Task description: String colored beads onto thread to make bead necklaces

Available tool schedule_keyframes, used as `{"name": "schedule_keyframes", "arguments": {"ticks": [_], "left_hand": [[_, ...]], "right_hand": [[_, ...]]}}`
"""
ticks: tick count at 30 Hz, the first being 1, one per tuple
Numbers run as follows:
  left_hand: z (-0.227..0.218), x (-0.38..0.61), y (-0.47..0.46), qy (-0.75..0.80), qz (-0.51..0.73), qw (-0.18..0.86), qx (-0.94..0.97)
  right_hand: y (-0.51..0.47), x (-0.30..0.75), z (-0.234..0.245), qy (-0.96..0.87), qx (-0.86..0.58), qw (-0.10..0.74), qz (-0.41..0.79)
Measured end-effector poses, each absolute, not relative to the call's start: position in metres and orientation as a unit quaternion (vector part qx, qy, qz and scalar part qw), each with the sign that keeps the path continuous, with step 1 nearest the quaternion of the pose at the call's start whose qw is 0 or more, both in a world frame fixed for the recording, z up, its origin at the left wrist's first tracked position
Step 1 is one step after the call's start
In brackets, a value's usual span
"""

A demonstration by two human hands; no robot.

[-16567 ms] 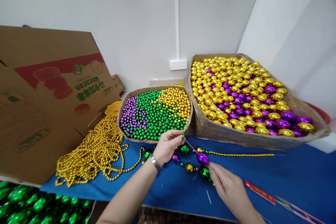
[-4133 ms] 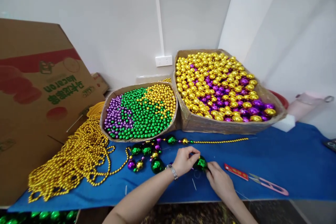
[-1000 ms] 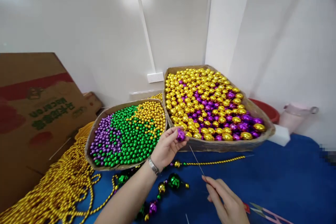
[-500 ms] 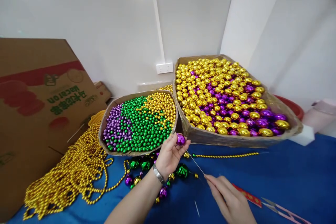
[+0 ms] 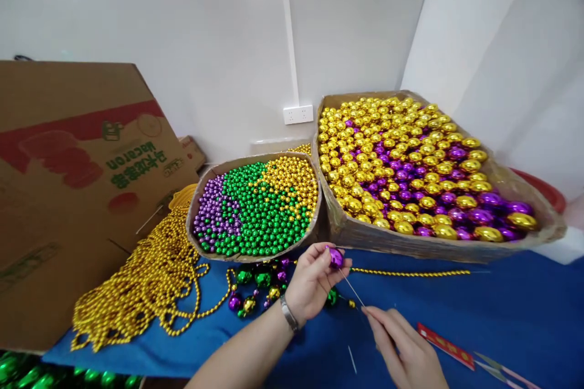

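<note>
Between the thumb and fingers of my left hand [image 5: 314, 279] is a shiny purple bead [image 5: 336, 258]. My right hand [image 5: 404, 346] pinches a long thin needle [image 5: 352, 287], which slants up to the underside of that bead. Whether its tip is inside the bead cannot be made out. Behind and below my left hand lie strung green, purple and gold balls [image 5: 249, 305], partly hidden by my wrist. A string of small gold beads [image 5: 410, 271] stretches right from behind my left fingers across the blue cloth [image 5: 511, 304].
A box of small beads [image 5: 255, 209] and a larger box of gold and purple balls [image 5: 410, 170] stand behind my hands. Gold bead chains [image 5: 141, 279] heap beside a carton [image 5: 77, 194]. A red packet [image 5: 446, 346], scissors [image 5: 499, 371] and a thin white stick [image 5: 352, 360] lie nearer.
The view has shifted, so everything sits further right, and green shiny balls show at the lower left. Both hands keep their holds on the bead and needle, with little change between them.
</note>
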State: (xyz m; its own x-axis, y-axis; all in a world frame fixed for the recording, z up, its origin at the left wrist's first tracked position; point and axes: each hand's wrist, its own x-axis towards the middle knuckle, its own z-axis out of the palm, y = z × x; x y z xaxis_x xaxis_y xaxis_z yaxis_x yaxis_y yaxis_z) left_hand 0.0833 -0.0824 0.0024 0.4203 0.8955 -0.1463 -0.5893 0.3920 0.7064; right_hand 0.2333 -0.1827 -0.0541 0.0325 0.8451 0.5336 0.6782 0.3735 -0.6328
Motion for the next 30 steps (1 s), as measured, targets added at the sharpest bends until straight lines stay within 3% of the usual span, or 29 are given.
{"name": "schedule_keyframes", "arguments": {"ticks": [17, 23, 26, 30], "left_hand": [[-0.003, 0.069, -0.092, 0.247, 0.510, 0.766, 0.302], [-0.010, 0.067, -0.098, 0.264, 0.495, 0.730, 0.391], [-0.008, 0.046, -0.081, 0.344, 0.446, 0.594, 0.574], [-0.001, 0.004, -0.035, 0.516, 0.353, 0.158, 0.764]], "right_hand": [[-0.183, 0.227, -0.058, -0.700, -0.556, 0.445, 0.048], [-0.183, 0.226, -0.064, -0.714, -0.542, 0.443, 0.000], [-0.183, 0.228, -0.062, -0.718, -0.538, 0.441, -0.013], [-0.183, 0.233, -0.061, -0.716, -0.541, 0.436, -0.058]]}}
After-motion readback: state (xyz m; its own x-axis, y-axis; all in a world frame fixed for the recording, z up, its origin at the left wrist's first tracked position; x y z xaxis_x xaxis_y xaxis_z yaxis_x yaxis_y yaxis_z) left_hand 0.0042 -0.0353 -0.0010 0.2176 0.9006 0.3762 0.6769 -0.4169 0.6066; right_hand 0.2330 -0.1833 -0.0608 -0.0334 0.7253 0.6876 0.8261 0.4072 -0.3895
